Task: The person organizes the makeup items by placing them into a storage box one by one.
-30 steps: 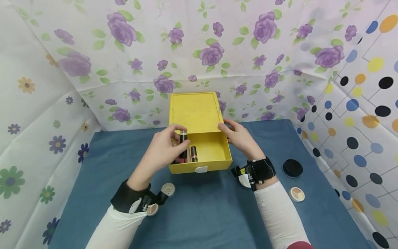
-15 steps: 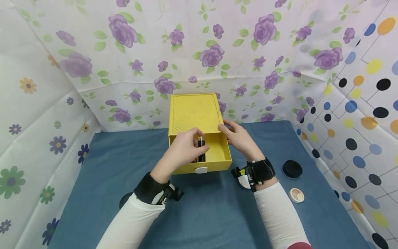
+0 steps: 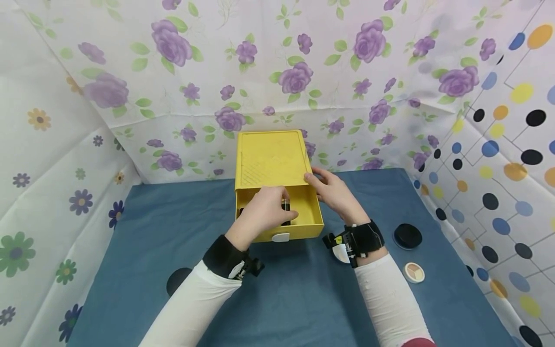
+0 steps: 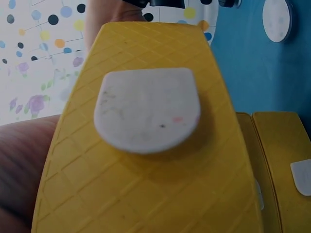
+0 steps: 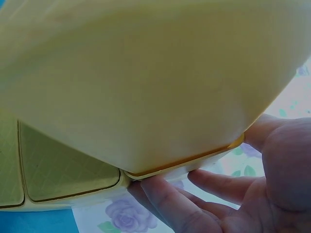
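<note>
In the head view, my left hand (image 3: 265,209) reaches down into the pulled-out drawer (image 3: 309,212) of a yellow drawer box (image 3: 273,156). It pinches a black lipstick tube (image 3: 285,206), held upright inside the drawer. My fingers cover part of the tube, and the hand hides the drawer's left half. A bit of another dark item (image 3: 241,210) shows at the drawer's left wall. The drawer's white tab handle (image 4: 148,110) fills the left wrist view. My right hand (image 3: 331,190) holds the box's right front edge, thumb on top and fingers (image 5: 218,187) along the side.
On the blue cloth to the right lie a black round compact (image 3: 407,236) and a small three-tone palette (image 3: 414,272). A white round item (image 3: 341,253) sits under the right wrist, and a black disc (image 3: 178,279) beside the left forearm. Patterned cloths stand behind and at the sides.
My left hand has carried the black tube rightward across the drawer and lowered it inside. The right hand keeps its place on the box.
</note>
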`<action>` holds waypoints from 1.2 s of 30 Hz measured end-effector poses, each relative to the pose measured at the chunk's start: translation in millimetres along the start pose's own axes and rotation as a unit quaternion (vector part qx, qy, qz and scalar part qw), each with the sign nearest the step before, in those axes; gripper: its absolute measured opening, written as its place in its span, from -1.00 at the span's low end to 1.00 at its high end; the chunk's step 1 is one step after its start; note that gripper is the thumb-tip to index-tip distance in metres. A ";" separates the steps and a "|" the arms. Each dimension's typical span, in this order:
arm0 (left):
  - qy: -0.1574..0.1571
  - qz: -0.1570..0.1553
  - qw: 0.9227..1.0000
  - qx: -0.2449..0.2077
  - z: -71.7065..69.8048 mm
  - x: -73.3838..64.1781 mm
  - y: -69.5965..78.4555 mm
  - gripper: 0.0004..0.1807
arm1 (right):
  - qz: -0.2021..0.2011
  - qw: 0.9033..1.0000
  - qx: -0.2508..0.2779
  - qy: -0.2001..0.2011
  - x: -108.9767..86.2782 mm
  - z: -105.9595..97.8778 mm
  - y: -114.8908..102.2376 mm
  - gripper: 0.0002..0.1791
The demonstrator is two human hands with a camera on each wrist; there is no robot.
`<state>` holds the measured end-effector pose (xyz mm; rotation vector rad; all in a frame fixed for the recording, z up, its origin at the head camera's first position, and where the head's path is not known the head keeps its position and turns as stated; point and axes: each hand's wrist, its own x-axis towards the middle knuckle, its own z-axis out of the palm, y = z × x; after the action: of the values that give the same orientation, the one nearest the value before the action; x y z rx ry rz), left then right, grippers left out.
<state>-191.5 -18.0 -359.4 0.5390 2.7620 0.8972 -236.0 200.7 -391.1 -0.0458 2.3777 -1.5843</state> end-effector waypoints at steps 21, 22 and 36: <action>-0.026 -0.040 0.991 0.128 1.4 5.8 2.6 -0.60 | 0.004 1.000 -0.007 0.003 -0.3 0.2 -1.5 -0.02; -0.025 -0.042 0.990 0.129 1.3 5.5 2.8 -0.61 | 0.006 1.000 -0.006 0.003 -0.2 0.2 -1.7 -0.02; -0.010 -0.027 0.995 0.100 -5.0 -0.9 2.6 -0.64 | 0.019 1.000 -0.004 0.004 0.0 0.7 -3.3 -0.02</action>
<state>-191.3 -19.0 -353.8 0.4989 2.8496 0.6045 -236.2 198.7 -388.4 0.0040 2.3773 -1.5597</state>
